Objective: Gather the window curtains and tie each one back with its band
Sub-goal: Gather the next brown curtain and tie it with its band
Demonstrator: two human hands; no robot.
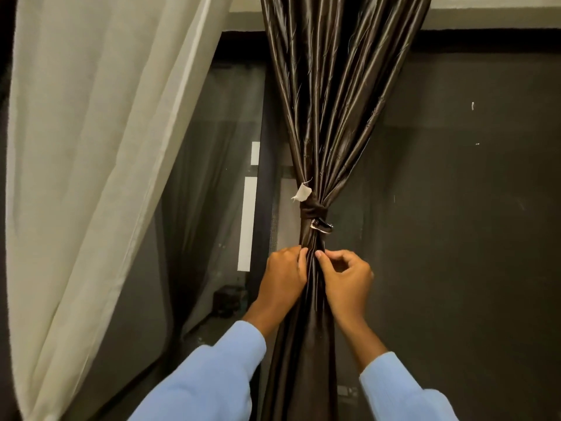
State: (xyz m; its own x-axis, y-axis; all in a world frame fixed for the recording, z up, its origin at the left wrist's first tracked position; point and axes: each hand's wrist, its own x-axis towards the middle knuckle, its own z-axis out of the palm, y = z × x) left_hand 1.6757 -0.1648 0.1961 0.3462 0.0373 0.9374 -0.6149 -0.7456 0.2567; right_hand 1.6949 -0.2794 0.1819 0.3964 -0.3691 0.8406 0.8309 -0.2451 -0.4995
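Note:
A dark brown satin curtain (pixel 331 110) hangs in the middle, gathered into a tight bundle. A dark band (pixel 314 210) is wrapped round its waist, with a small white tag (pixel 303 192) just above and a metal clip (pixel 321 226) just below. Under the band, my left hand (pixel 283 276) pinches the left side of the bundle. My right hand (pixel 346 278) pinches the folds from the right, thumb against the fabric. The lower curtain (pixel 306 354) falls straight down between my wrists.
A cream sheer curtain (pixel 91 165) hangs loose across the left side. Behind it is a dark window pane (pixel 209 177) with white strips showing through. A dark wall (pixel 455 208) fills the right.

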